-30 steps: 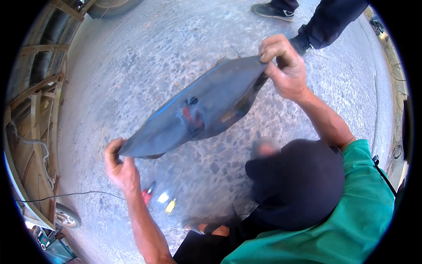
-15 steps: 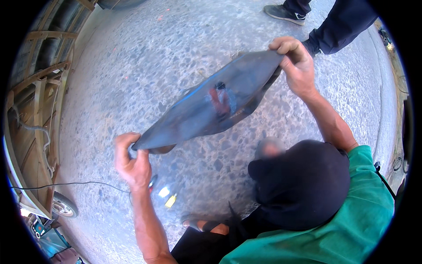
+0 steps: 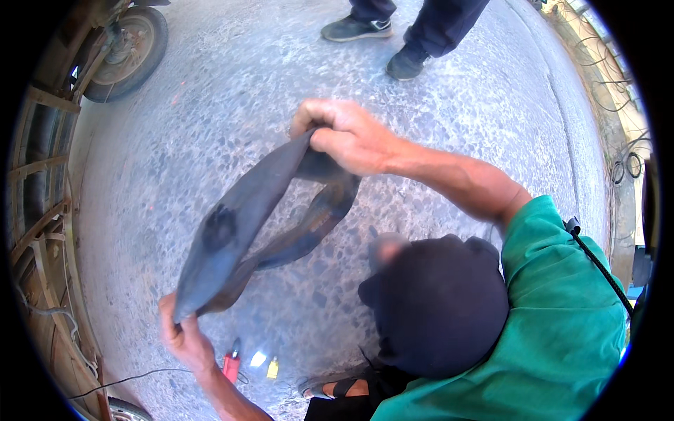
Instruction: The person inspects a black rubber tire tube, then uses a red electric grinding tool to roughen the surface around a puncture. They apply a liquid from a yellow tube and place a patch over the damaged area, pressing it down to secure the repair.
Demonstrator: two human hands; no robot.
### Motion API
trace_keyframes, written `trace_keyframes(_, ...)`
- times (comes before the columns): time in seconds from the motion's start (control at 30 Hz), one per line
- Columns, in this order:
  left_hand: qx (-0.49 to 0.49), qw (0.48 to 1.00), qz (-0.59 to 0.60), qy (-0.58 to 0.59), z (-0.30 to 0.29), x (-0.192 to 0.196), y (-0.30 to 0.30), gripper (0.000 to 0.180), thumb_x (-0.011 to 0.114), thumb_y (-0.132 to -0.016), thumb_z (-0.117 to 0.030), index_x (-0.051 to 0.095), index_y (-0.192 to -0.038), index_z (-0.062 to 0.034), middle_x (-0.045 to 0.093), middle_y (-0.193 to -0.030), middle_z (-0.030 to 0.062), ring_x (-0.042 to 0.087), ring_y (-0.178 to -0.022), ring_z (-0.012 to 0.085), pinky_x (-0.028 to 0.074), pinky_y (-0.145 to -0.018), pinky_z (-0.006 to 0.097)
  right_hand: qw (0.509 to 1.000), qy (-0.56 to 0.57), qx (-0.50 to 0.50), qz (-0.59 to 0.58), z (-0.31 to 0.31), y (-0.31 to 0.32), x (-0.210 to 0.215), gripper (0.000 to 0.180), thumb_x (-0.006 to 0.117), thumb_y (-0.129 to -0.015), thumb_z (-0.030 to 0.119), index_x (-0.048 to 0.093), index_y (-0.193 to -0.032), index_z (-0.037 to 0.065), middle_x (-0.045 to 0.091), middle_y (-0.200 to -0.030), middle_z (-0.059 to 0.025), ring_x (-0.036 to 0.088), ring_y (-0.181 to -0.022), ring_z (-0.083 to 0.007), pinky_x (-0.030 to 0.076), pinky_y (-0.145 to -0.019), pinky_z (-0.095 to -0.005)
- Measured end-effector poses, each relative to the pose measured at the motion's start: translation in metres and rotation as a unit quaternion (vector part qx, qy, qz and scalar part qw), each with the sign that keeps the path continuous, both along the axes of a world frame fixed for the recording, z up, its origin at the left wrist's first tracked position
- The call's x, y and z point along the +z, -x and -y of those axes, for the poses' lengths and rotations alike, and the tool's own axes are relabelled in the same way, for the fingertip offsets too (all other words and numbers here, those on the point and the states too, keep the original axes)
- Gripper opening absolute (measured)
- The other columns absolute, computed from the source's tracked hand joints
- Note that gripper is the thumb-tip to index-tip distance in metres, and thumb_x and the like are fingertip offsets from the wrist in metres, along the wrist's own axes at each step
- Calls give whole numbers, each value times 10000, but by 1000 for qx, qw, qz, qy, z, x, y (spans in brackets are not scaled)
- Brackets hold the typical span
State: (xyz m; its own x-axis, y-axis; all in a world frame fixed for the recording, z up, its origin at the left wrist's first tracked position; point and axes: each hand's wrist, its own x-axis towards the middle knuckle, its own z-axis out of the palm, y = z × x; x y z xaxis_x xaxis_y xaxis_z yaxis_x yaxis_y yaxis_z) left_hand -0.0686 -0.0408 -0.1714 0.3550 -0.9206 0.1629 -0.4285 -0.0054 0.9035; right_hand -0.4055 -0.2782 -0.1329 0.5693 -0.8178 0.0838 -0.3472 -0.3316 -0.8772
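Observation:
A deflated, dark grey rubber inner tube (image 3: 242,203) hangs as a slack loop above the ground, stretched slantwise between my hands. Its lower left end is pinched in the fingers of my left hand (image 3: 184,340). At the upper right end, my right hand (image 3: 347,137) grips the rubber between thumb and bent fingers. A round, darker spot (image 3: 219,228) marks the near band of the tube. Behind that band, the loop's other band sags to the right, and ground shows through the gap.
Below the tube lie a red tool with a dark tip (image 3: 232,365), a small yellow tube (image 3: 272,368) and a thin black cord (image 3: 133,379). A spoked wheel (image 3: 126,52) and wooden framing (image 3: 45,168) line the left. Another person's shoes (image 3: 406,63) stand ahead.
My right hand has moved left and the tube has slackened from a flat stretch into an open loop. The reddish mark seen earlier gives way to a dark spot. My left hand is lower.

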Motion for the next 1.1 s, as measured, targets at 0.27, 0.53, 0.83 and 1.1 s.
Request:
trace_keyframes(0.27,194,951,-239,-6,14,26,-26,381,603,-1027,-368,666,-941,-2,661,-833,69,596,-755,127,497,-703,281,956,-241,149,79,-20,-11,20,283,572,-862,136,683,-1076,-12,685,-983,-87,616,-939,-177,485,-880,-336)
trace_keyframes(0.53,217,947,-204,-117,17,8,-26,289,644,-1010,-292,692,-854,-54,667,-801,10,567,-702,79,466,-632,245,913,-371,132,109,-34,-20,27,321,616,-884,180,677,-1134,-12,676,-1020,-79,602,-959,-160,478,-885,-316)
trace_keyframes(0.83,202,950,-184,-148,15,0,-30,280,658,-1003,-257,665,-798,-66,600,-737,-28,507,-664,53,425,-600,237,927,-345,128,73,-44,-26,29,296,645,-948,248,664,-1112,3,679,-987,-50,619,-917,-132,502,-835,-302)
trace_keyframes(1.1,160,960,-143,-181,13,-3,-32,326,636,-1013,-277,655,-767,-63,530,-703,-67,396,-635,33,300,-550,238,981,-111,150,53,-51,-31,23,318,664,-988,295,676,-1045,-18,668,-892,-27,609,-851,-103,500,-780,-289)
